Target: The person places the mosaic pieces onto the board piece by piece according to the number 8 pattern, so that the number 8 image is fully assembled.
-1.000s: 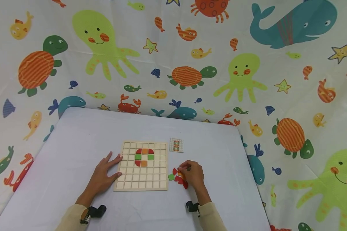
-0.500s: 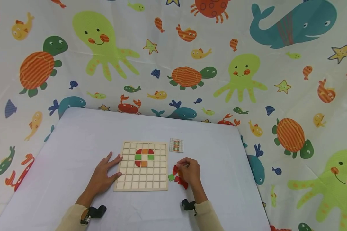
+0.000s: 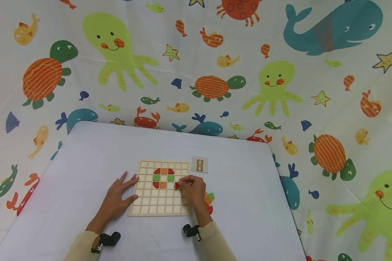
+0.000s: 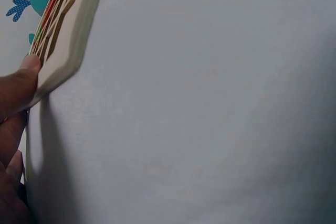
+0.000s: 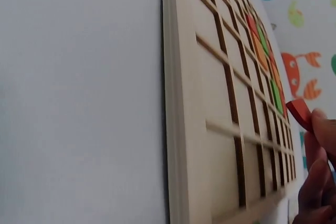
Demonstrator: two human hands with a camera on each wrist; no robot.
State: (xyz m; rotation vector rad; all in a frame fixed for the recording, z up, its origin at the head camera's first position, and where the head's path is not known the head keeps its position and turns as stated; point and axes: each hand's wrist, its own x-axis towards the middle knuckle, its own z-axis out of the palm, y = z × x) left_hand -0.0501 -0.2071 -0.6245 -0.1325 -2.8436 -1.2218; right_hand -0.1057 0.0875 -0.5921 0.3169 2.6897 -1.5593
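On the white table lies a wooden grid board (image 3: 156,202) with red, orange and green tiles set in its upper middle cells, forming a ring around one bare cell. My right hand (image 3: 195,189) is over the board's right side and pinches a red tile (image 3: 177,185) between thumb and fingertips. The right wrist view shows that red tile (image 5: 299,113), with one curved edge, held above the grid. My left hand (image 3: 116,196) rests at the board's left edge, fingers spread and touching the frame. In the left wrist view the left thumb (image 4: 30,65) lies against the board's rim.
Loose tiles, among them an orange tile (image 3: 208,200) and a red tile (image 3: 210,209), lie right of the board, partly hidden by my right forearm. A small pattern card (image 3: 199,165) lies beyond the board's right side. A sea-animal curtain (image 3: 215,47) hangs behind the table.
My right hand has picked a red tile from the loose tiles and carried it left over the board. The left hand has stayed where it was.
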